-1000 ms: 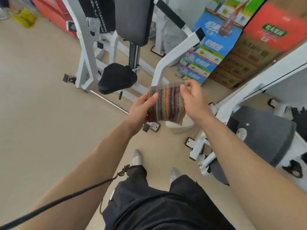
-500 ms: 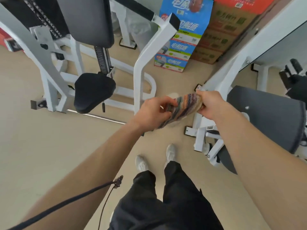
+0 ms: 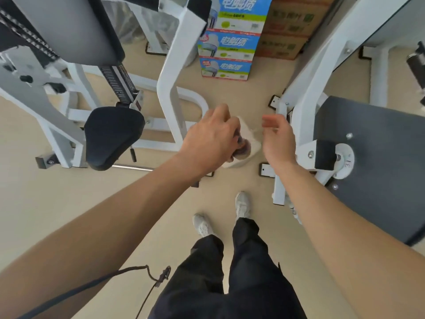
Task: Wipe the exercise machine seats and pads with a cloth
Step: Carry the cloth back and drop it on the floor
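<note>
My left hand is closed around the striped cloth, which is bunched up and mostly hidden under my fingers. To its right my right hand hovers with fingers apart and nothing in it. A black seat of a white machine sits to the left, below a grey back pad. At the right, beside my right forearm, lies a large dark grey pad on another white frame.
White frame tubes rise between the two machines. A white round object sits on the beige floor under my hands. Blue and brown cartons are stacked at the back. My feet stand on the floor between the machines.
My right hand has let go of the cloth and opened. My left hand has gathered the cloth into a bunch. The view has tilted down and closer to the machines.
</note>
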